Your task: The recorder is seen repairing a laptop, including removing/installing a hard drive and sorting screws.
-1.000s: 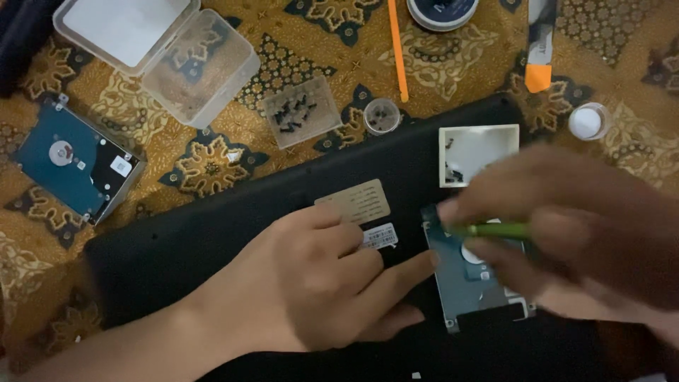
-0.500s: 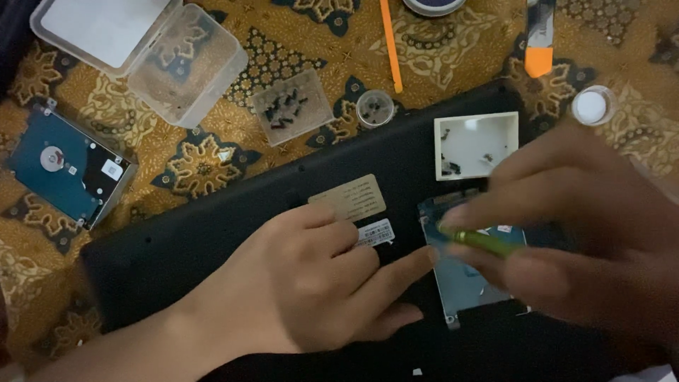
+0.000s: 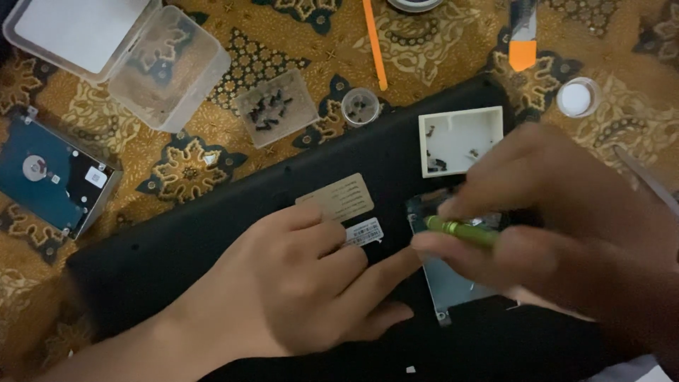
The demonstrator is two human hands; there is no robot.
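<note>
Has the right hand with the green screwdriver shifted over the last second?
No, hardly: the right hand still holds the green screwdriver over the metal drive tray, just below the white square box on the black laptop base.

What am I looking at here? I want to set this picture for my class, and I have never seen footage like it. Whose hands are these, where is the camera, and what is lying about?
The picture comes from a camera worn on a person's head, looking down at that person's own two bare hands. There is no machine.

The left hand lies flat on an upturned black laptop, steadying it. The right hand holds a small green screwdriver over a silver hard drive seated in the laptop's bay.

All this lies on a patterned gold and blue cloth. On it are a second hard drive at the left, clear plastic boxes, a small clear tray of dark screws, an orange pry stick and a round white lid. A white square tray sits on the laptop.
</note>
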